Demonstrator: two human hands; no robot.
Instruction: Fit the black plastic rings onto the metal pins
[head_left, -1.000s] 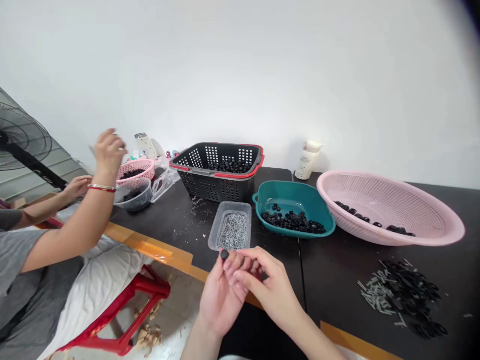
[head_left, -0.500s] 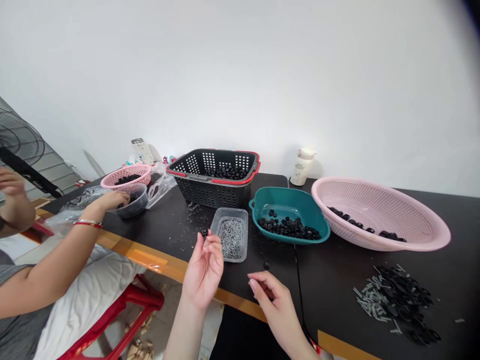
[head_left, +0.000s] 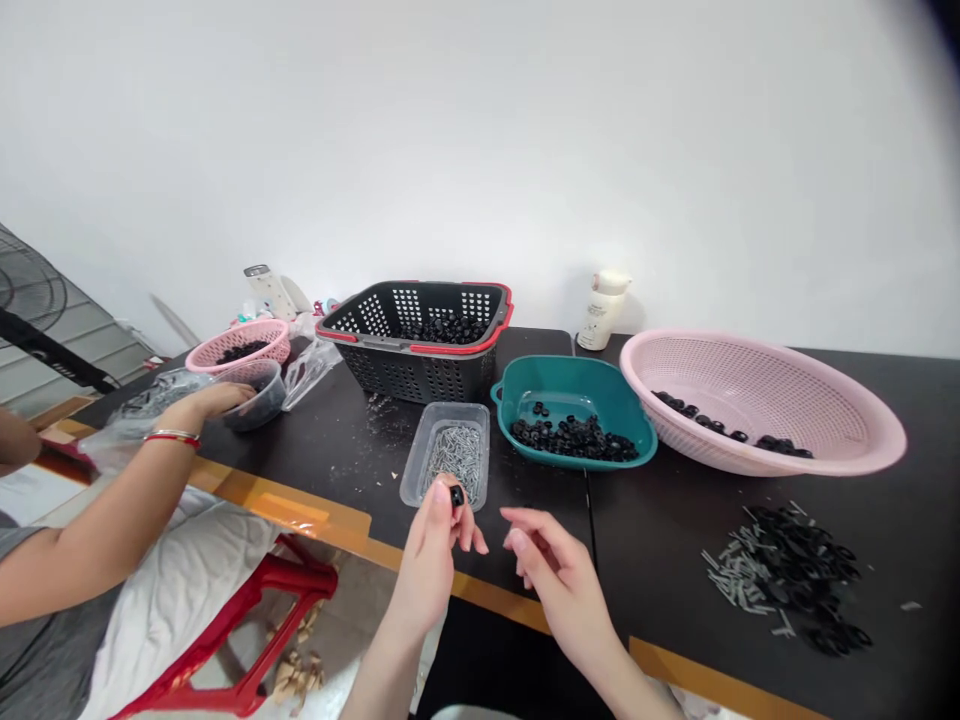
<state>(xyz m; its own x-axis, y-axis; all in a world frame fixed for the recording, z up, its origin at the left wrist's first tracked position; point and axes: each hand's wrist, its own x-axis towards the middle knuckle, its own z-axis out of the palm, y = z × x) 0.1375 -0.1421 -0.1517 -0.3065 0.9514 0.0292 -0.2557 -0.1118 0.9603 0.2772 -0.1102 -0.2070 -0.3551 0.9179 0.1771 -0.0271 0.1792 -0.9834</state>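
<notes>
My left hand stands raised over the near edge of the table, pinching a small black rubber ring between its fingertips. Just behind it lies a clear plastic tub full of grey nails. My right hand is open and holds nothing, its fingers spread a little to the right of the left hand. A teal tray of black rings sits beyond the hands, and a large pink colander with a few rings lies further right.
A loose heap of black rings and grey nails lies on the black table at right. A black basket stands at the back. At left, a co-worker's hand rests at a grey bowl, near a small pink basket.
My hands have come up nearer the tub, with the ring still in my left fingertips. The view has tilted slightly, and the co-worker's hand stays at the grey bowl.
</notes>
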